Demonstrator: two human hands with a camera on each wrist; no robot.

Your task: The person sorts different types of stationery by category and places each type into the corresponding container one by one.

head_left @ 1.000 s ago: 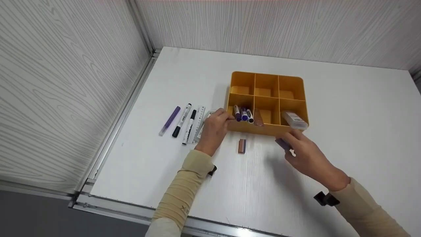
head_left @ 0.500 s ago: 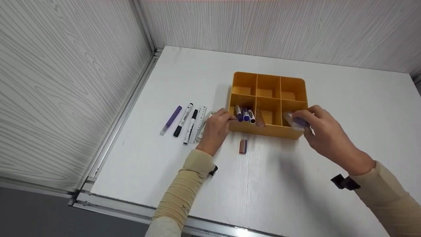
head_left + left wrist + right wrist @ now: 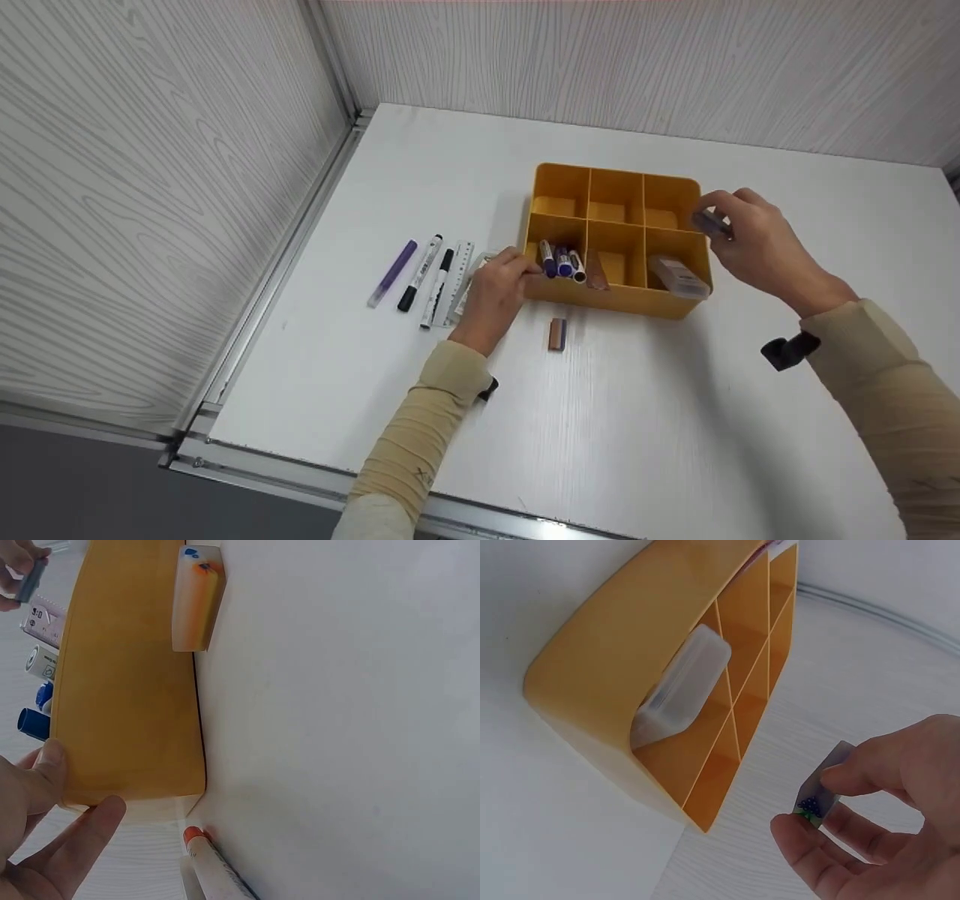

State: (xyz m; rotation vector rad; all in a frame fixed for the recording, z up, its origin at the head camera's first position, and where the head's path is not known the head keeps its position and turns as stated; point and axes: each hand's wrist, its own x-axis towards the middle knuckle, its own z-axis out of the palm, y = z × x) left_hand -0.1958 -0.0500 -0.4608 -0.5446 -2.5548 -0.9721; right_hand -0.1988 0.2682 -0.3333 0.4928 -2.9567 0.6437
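A yellow six-compartment organizer box (image 3: 607,298) stands on the white table. My left hand (image 3: 495,296) grips its front left corner, thumb at the rim and fingers on the side wall. My right hand (image 3: 761,244) pinches a small purple eraser (image 3: 821,784) with a grape print, held near the back right compartment. Several markers (image 3: 564,261) lean in the front left compartment. A brownish translucent flat piece (image 3: 597,271) leans in the front middle one. The front right one holds a clear plastic case (image 3: 679,277). Before the box lies an orange, white and blue eraser (image 3: 556,334).
Left of the box lie a purple pen (image 3: 392,274), a black-capped marker (image 3: 420,274), another marker (image 3: 436,289) and a clear ruler (image 3: 459,281). My left hand partly hides a clear item beside the ruler. Grained panels (image 3: 600,67) border the table behind and at left.
My right hand has carried the purple eraser from in front of the box, across the front right compartment, to the back right. The left hand keeps its grip on the corner.
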